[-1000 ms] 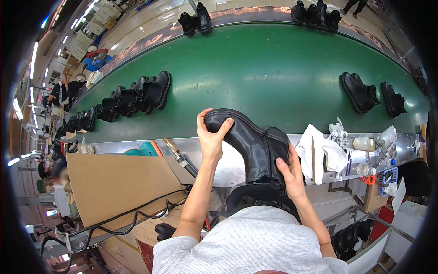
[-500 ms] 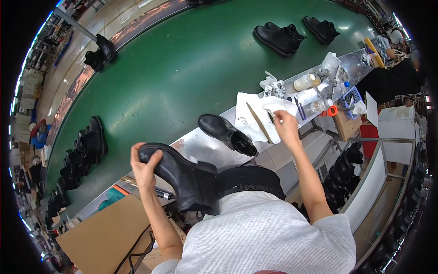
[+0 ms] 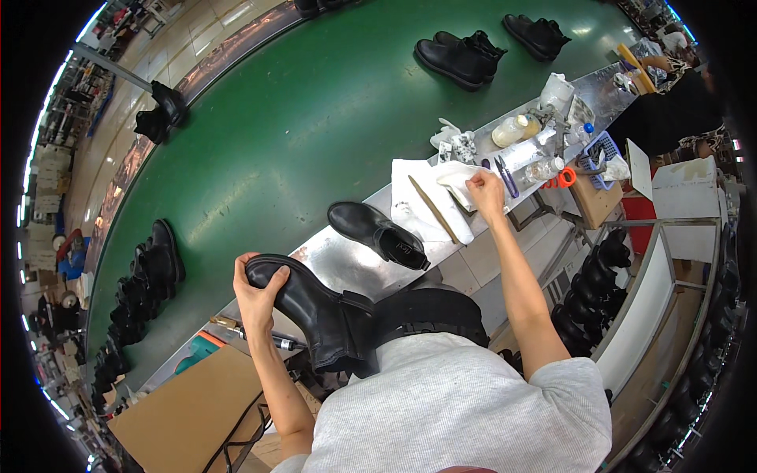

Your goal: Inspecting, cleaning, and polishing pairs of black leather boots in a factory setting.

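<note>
My left hand (image 3: 256, 293) grips a black boot (image 3: 303, 303) by its toe, thumb on the upper and fingers round the sole edge. The boot's shaft rests near my waist. At the metal ledge, my right hand (image 3: 486, 193) has its fingers pinched together at the edge of a folded white cloth (image 3: 453, 175). A long brownish tapered stick (image 3: 434, 209) lies on the white sheet (image 3: 404, 185) beside it. Between my hands, a second black boot (image 3: 377, 234) lies on the ledge, its opening toward me.
Dark-handled snips (image 3: 506, 177), a capped bottle (image 3: 509, 131), a clear bottle (image 3: 544, 169) and a blue basket (image 3: 602, 158) sit at right. Boots stand on the green conveyor belt (image 3: 260, 181). A cardboard sheet (image 3: 185, 414) lies at lower left, and another person (image 3: 670, 114) is at far right.
My right hand has shifted up and left to the white cloth's edge, its fingers now pinched there. The left hand still grips the boot, slightly turned. The view has shifted a little.
</note>
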Available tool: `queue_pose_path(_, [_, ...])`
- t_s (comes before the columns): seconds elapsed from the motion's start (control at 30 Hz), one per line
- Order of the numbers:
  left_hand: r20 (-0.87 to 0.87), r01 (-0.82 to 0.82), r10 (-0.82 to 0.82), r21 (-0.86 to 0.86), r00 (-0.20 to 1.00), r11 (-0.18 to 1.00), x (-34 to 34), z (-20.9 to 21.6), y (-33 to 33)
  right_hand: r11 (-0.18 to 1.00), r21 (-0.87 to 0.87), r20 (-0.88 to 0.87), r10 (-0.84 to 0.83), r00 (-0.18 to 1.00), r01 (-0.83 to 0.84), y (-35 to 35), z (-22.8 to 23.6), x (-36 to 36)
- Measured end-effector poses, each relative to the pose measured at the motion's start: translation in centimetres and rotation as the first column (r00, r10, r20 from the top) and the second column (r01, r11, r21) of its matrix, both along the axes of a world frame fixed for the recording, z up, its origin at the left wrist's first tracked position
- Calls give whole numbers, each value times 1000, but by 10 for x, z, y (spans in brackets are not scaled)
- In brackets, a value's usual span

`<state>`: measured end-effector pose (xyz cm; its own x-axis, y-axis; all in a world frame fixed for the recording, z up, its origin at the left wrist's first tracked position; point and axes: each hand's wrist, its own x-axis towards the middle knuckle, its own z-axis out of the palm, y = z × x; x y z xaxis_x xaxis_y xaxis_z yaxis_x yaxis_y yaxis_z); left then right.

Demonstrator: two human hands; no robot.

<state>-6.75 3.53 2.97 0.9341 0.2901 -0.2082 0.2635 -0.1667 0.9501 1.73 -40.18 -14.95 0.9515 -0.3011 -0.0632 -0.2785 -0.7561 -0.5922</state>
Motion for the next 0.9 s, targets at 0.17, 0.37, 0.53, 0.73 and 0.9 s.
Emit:
queue_pose_path(0.17, [-2, -30, 30, -32, 1000, 999, -2, -5, 0, 988, -82, 197, -111, 974, 130, -1, -1, -8])
queue_pose_path(0.37, [-3, -4, 4, 15, 1000, 1000, 6, -2, -3, 964, -236, 333, -39, 942, 124, 9, 4, 3])
queue_pose_path(0.53, [35, -2, 1, 36, 999, 999, 6, 2, -9, 957, -180, 152, 255, 955, -227, 82, 25, 33])
queue_pose_path(0.73, [4, 49, -49, 81, 999, 996, 0, -11, -11, 928, -322, -288, 93, 953, -187, 108, 13, 73])
queue_pose_path(0.9, [-59, -18, 20, 28, 998, 999, -9, -16, 3, 981, -192, -18, 8, 1000, -12, 88, 45, 36])
